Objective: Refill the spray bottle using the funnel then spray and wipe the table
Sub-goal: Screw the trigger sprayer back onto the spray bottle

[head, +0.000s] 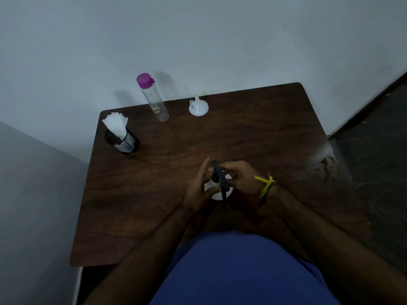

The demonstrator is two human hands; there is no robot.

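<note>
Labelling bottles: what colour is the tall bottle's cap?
Magenta cap, clearest in the head view.

Your forearms are bare right up to the lower edge of the frame, with no sleeves showing. On your right wrist (267,187), right of centre in the frame, you wear a yellow thread (265,183) tied in a knot, its loose ends sticking out, and just behind it a thin dark band (267,192). At the bottom centre of the frame, your blue shirt (242,271) fills the space between your arms.
</note>
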